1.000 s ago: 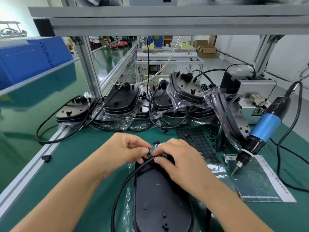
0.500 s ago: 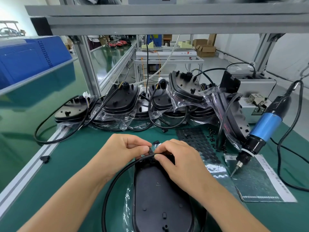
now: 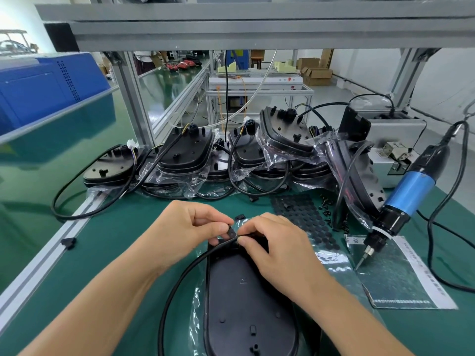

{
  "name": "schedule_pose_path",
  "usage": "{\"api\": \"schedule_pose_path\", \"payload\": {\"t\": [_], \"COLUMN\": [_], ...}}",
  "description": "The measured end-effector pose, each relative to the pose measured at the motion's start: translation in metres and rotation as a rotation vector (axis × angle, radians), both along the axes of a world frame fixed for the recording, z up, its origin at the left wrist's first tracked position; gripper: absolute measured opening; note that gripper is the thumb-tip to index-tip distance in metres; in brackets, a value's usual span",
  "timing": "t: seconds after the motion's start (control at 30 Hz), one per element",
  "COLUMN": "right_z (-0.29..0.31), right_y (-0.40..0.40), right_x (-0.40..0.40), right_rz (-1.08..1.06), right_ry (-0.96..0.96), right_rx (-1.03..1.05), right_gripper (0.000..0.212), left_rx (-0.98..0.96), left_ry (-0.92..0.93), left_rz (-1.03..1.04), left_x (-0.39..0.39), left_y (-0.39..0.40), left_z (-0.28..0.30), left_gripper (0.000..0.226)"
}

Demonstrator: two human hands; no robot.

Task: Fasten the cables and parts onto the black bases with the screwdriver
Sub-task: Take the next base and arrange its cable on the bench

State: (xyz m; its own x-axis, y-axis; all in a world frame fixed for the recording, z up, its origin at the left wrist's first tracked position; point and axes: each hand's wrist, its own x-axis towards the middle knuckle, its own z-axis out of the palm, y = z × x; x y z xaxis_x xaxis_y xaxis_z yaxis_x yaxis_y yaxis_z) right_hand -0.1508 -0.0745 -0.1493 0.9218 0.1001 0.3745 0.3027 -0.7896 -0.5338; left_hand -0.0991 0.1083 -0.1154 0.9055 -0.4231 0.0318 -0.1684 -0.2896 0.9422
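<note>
Both hands meet at the far end of the near base (image 3: 246, 299), the left hand (image 3: 187, 227) pinching a small clip (image 3: 232, 231) and the right hand (image 3: 277, 242) pinching the cable (image 3: 180, 281) onto it: seating step, so next likely reach right for the hanging screwdriver (image 3: 406, 199).

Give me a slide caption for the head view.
Both hands, left and right, pinch a clip and cable at the base; screwdriver hangs unused.

Green-matted surface (image 3: 123, 237) edged in aluminium rail. Grey extrusion frame (image 3: 257, 32) overhead. Blue cabinet (image 3: 46, 86) far left. White machine stand (image 3: 257, 80) beyond, cardboard boxes (image 3: 317, 73) on pale floor, white wall (image 3: 411, 80) right. Bright, even light.
</note>
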Motion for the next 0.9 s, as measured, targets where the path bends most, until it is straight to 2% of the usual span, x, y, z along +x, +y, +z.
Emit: {"api": "schedule_pose_path", "payload": {"t": [0.23,0.37,0.6,0.9], "right_z": [0.000,-0.001,-0.003,-0.003], "right_y": [0.000,-0.001,0.000,0.000], "right_x": [0.000,0.000,0.000,0.000], "right_rz": [0.007,0.001,-0.009,-0.007], "right_ry": [-0.007,-0.010,-0.021,-0.015], "right_rx": [0.001,0.011,0.010,0.013], "right_gripper": [0.009,0.007,0.006,0.006], "left_rx": [0.023,0.025,-0.005,0.024], "left_ry": [-0.067,-0.034,0.020,-0.014], "left_rz": [0.006,0.069,0.058,0.079], "left_x": [-0.002,0.000,0.000,0.000], "left_y": [-0.004,-0.002,0.000,0.001], "left_z": [0.003,-0.003,-0.004,-0.005], "left_gripper": [0.019,0.016,0.017,0.016]}}
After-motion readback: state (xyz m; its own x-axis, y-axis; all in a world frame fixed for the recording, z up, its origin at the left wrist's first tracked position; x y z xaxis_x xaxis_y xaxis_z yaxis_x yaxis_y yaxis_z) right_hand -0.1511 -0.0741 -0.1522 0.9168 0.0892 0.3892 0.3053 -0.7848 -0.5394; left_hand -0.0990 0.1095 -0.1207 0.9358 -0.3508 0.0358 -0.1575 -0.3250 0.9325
